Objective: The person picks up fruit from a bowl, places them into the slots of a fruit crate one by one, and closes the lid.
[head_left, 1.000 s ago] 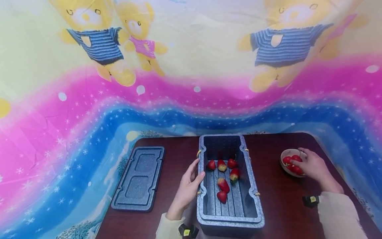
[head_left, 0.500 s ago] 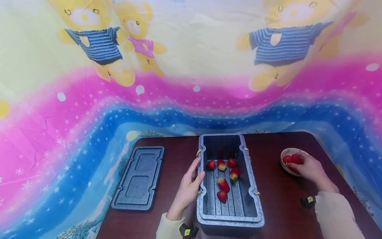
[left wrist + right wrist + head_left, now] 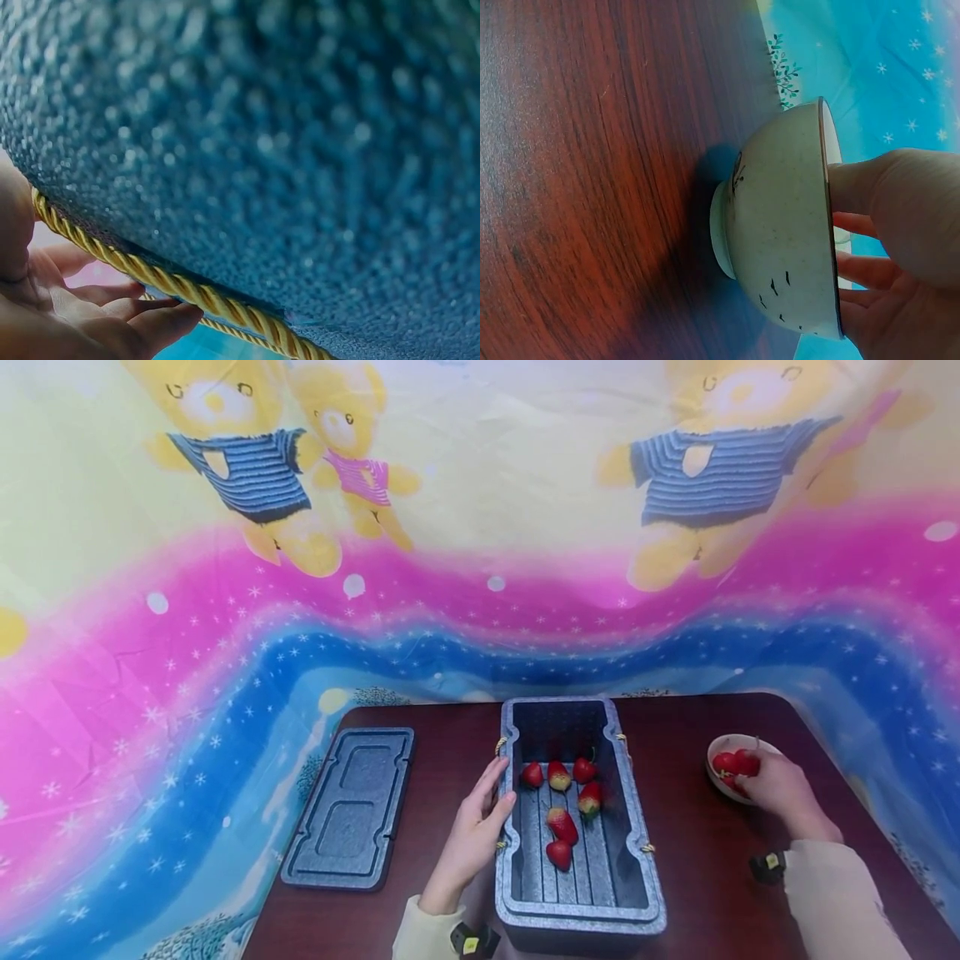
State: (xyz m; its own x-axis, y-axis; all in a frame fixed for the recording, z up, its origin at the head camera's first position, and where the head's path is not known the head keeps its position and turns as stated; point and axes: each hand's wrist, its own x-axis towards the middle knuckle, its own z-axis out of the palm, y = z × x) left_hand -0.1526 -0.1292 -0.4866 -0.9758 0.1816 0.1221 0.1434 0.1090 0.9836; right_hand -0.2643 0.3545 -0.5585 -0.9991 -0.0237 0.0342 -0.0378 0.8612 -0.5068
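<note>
A long speckled grey box stands lid-off in the middle of the table, several red strawberries lying on its ribbed floor. My left hand rests its straight fingers along the box's left side; in the left wrist view its fingertips lie by a twisted gold rope. At the right, my right hand reaches into a small cream bowl holding more strawberries. The bowl's wall hides the fingertips in the right wrist view, so I cannot tell whether they pinch a strawberry.
A flat grey lid with two recessed panels lies left of the box. All of it is on a dark red-brown wooden table. Behind hangs a colourful cloth printed with teddy bears.
My right hand has shifted slightly left, deeper into the bowl among the strawberries. The left hand and the box have stayed in place.
</note>
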